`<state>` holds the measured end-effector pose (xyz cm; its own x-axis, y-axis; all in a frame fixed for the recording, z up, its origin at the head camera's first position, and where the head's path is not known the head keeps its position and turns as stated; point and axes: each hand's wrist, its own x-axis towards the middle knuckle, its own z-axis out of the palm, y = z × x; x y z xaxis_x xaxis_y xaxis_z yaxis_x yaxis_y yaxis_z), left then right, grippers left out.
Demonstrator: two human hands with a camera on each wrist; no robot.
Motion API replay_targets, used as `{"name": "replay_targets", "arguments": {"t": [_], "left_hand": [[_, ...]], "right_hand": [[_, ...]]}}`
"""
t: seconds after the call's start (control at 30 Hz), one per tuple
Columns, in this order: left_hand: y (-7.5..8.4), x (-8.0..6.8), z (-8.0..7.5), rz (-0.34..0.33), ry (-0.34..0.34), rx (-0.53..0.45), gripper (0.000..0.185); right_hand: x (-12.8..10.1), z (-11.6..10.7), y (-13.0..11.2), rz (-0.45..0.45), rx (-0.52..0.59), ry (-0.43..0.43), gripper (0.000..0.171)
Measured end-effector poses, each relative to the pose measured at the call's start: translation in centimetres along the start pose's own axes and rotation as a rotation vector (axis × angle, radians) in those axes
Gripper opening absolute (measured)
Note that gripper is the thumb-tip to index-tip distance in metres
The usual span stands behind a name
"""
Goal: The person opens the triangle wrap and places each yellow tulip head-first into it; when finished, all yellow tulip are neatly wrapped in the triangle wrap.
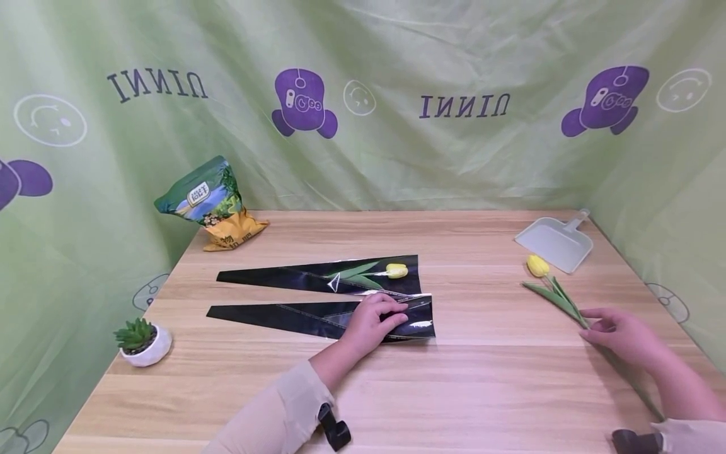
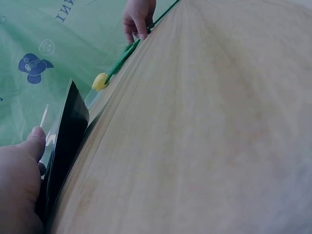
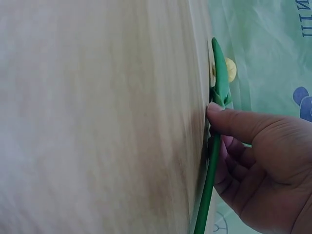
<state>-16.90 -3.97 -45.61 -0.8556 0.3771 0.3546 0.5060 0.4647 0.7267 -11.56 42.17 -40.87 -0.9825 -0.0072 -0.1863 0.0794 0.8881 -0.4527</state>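
Observation:
In the head view, my left hand (image 1: pixel 374 320) is on the near black flower sleeve (image 1: pixel 261 313), close to its wide right end. Its thumb and fingers are bent at the clear front film. The left wrist view shows the sleeve's black back (image 2: pixel 73 119) standing up at a slant beside the thumb (image 2: pixel 35 142). At the right, my right hand (image 1: pixel 621 334) pinches the green stem of a yellow tulip (image 1: pixel 537 266) between thumb and fingers, just below the leaves (image 3: pixel 221 70). The bloom points away from me and the long stem runs back toward my right sleeve.
Behind the near sleeve lies another black sleeve (image 1: pixel 272 277) with a yellow tulip (image 1: pixel 397 271) inside. A potted succulent (image 1: pixel 146 345) stands at left, a green and yellow bag (image 1: pixel 212 205) at back left. A grey dustpan (image 1: pixel 554 243) lies at back right. Green curtains surround the wooden table (image 1: pixel 476 384).

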Motion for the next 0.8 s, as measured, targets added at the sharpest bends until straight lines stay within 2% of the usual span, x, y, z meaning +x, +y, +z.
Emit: {"name": "replay_targets", "arguments": {"t": [0.17, 0.3, 0.67, 0.73, 0.8], "left_hand": [[0.1, -0.1, 0.0, 0.002, -0.001, -0.004, 0.023], [0.0, 0.0, -0.1, 0.004, -0.006, -0.003, 0.023], [-0.2, 0.1, 0.0, -0.006, -0.015, 0.006, 0.024], [-0.2, 0.1, 0.0, -0.011, -0.016, 0.003, 0.024], [-0.1, 0.0, 0.0, -0.007, -0.012, 0.006, 0.024]], "right_hand": [[-0.2, -0.1, -0.3, 0.027, 0.030, -0.005, 0.058], [-0.5, -0.3, -0.8, 0.045, 0.095, 0.003, 0.064], [-0.4, -0.7, -3.8, 0.007, 0.290, 0.053, 0.067], [-0.3, -0.6, -4.5, -0.006, 0.380, 0.074, 0.057], [-0.1, -0.5, -5.3, -0.027, 0.489, 0.109, 0.038]]}}
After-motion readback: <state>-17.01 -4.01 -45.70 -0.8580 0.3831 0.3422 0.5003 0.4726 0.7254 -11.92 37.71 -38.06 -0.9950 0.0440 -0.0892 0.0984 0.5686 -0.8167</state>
